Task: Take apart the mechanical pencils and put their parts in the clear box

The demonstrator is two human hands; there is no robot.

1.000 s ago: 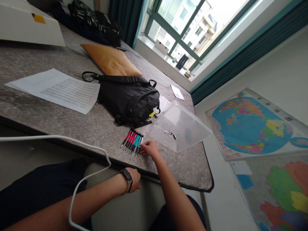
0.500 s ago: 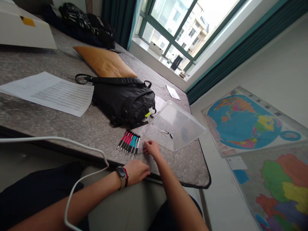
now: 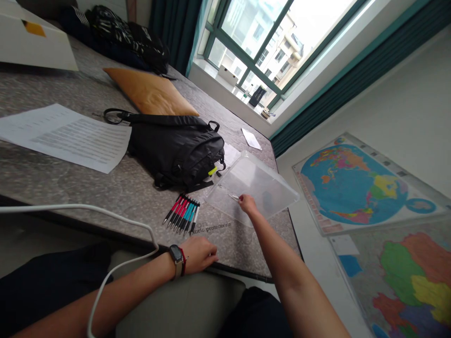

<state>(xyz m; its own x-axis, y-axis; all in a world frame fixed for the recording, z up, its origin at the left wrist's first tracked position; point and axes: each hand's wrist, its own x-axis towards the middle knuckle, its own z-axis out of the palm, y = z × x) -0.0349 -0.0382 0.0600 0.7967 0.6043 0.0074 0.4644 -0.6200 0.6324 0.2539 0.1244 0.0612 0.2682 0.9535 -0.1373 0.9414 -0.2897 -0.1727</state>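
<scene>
My right hand (image 3: 247,203) reaches over the translucent plastic tray (image 3: 262,180). Its fingers are pinched on a white pen (image 3: 234,197), whose end sticks out to the left; the rest is hidden by the fingers. My left hand (image 3: 199,255), wearing a watch (image 3: 175,254) and a red bracelet, rests at the mattress edge with its fingers curled and nothing visible in them. Between the backpack and my left hand, a neat row of several pens (image 3: 181,213) lies side by side, red ones at the left, blue ones further right and a white one at the end.
A black backpack (image 3: 176,150) lies on the grey mattress (image 3: 134,195) behind the pens. Around it are a printed sheet (image 3: 70,138), an orange-brown envelope (image 3: 151,91) and a white box (image 3: 35,42). A white cable (image 3: 105,214) crosses in front at left. Maps (image 3: 362,183) hang on the right wall.
My right hand has moved from beside the pen row to the right, onto the tray, and closed on a white pen there. My left hand has stayed nearly still.
</scene>
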